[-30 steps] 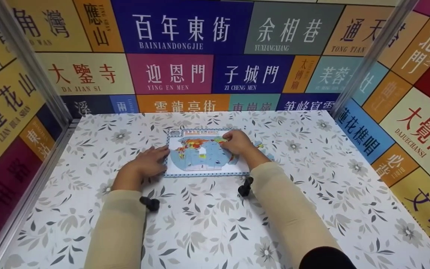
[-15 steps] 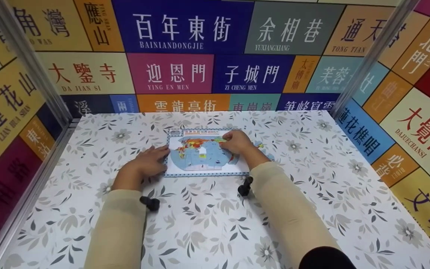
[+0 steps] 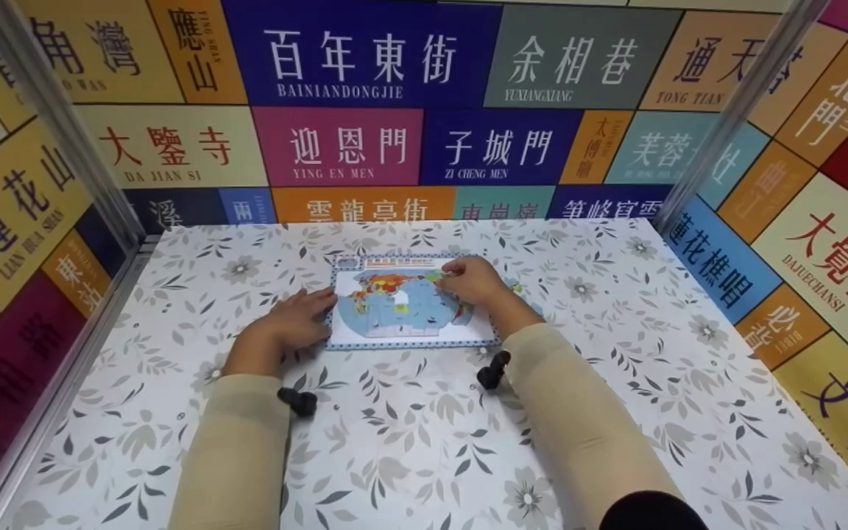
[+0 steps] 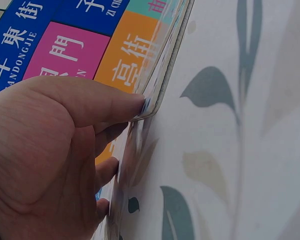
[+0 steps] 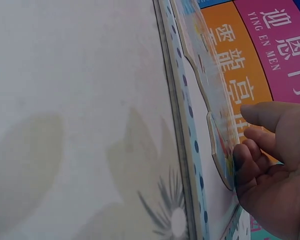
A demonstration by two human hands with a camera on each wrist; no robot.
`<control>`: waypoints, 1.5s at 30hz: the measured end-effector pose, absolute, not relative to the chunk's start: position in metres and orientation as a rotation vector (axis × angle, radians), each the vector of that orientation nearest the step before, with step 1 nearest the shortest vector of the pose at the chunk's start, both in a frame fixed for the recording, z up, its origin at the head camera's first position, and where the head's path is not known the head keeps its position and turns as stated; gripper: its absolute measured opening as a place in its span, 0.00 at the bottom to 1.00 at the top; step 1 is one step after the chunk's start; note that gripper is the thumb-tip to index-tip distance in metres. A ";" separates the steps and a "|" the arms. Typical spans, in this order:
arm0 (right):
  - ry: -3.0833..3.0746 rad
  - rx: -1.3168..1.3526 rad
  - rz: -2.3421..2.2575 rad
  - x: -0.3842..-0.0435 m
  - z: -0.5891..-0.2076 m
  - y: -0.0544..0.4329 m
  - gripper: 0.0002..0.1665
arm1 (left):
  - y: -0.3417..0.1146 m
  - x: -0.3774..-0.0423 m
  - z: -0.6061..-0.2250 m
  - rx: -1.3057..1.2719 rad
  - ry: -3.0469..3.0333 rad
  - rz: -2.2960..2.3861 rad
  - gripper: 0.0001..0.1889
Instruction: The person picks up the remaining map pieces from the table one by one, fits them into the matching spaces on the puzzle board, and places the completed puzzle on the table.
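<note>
A world map jigsaw puzzle [image 3: 387, 321] lies on its white board with a blue dotted border [image 3: 409, 344]. A white gap shows in the map's middle. My left hand [image 3: 297, 320] rests at the board's left edge, fingers stretched out; in the left wrist view its thumb [image 4: 115, 105] touches the board's corner. My right hand [image 3: 474, 282] is over the map's upper right, thumb and forefinger close together. In the right wrist view the fingers [image 5: 255, 155] are curled low at the pieces [image 5: 219, 150]; I cannot tell whether they pinch one.
Colourful puzzle pieces [image 3: 517, 287] show past the right wrist, at the board's right side. A leaf-patterned white cloth [image 3: 394, 442] covers the table. Panels with large characters [image 3: 350, 146] stand behind it and at both sides, with metal posts [image 3: 726, 110] at the corners.
Both hands stay at the same places on the board. The right forearm has shifted slightly to the right, and the whole head view has moved a little.
</note>
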State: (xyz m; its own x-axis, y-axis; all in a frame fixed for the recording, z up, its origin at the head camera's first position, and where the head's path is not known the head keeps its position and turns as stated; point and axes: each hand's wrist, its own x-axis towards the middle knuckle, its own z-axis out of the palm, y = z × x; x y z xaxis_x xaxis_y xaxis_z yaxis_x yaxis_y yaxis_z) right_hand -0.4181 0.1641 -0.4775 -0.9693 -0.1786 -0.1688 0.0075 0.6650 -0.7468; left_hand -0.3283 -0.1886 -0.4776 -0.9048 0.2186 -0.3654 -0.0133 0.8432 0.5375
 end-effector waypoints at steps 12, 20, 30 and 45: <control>2.674 -0.102 -1.204 -0.404 -0.460 0.184 0.28 | -0.187 -0.328 -0.478 0.183 2.619 0.733 0.38; 2.660 -0.028 -1.198 -0.391 -0.442 0.211 0.28 | -0.187 -0.328 -0.477 0.146 2.610 0.733 0.38; 2.668 -0.037 -1.231 -0.385 -0.441 0.247 0.30 | -0.187 -0.329 -0.480 0.126 2.598 0.755 0.38; 2.704 -0.037 -1.301 -0.375 -0.449 0.279 0.32 | -0.187 -0.329 -0.480 0.163 2.597 0.758 0.39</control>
State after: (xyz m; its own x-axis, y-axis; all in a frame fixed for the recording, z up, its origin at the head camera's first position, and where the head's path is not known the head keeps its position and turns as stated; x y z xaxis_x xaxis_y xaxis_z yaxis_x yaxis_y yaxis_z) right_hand -0.3749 0.2792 -0.4487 -0.9898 -0.0830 -0.1160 0.0388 0.6257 -0.7791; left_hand -0.3292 -0.1871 -0.4795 -0.9017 0.2267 -0.3682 -0.0069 0.8438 0.5366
